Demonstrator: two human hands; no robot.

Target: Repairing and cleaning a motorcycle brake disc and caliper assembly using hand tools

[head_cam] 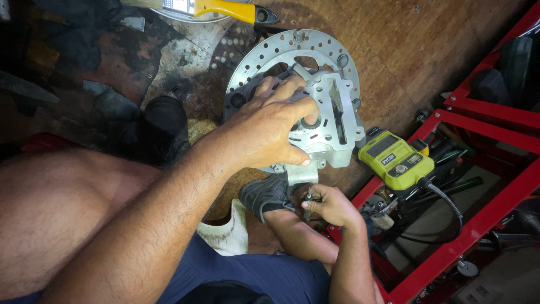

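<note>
Bare thigh and forearm fill the lower left, right up under the camera, with dark blue shorts [247, 278] seen below them. Further left on the grimy floor, a black boot [164, 121] is parked near the knee. Moving across, the left hand [270, 132] is spread over a grey brake caliper [332, 121], fingers curled round its top edge and the thumb pressed along the bottom, so it's gripped firmly. The caliper is held against a drilled brake disc [281, 48], which is lying on the wooden floor. Up top, a yellow-handled paintbrush [219, 8] is laid across a pan. Below the caliper, the right hand [333, 205] is closed around a small dark tool [307, 204], tip pointed up at the caliper's underside. Just right, a lime-green power tool [395, 160] is resting on a red metal frame [478, 225].
</note>
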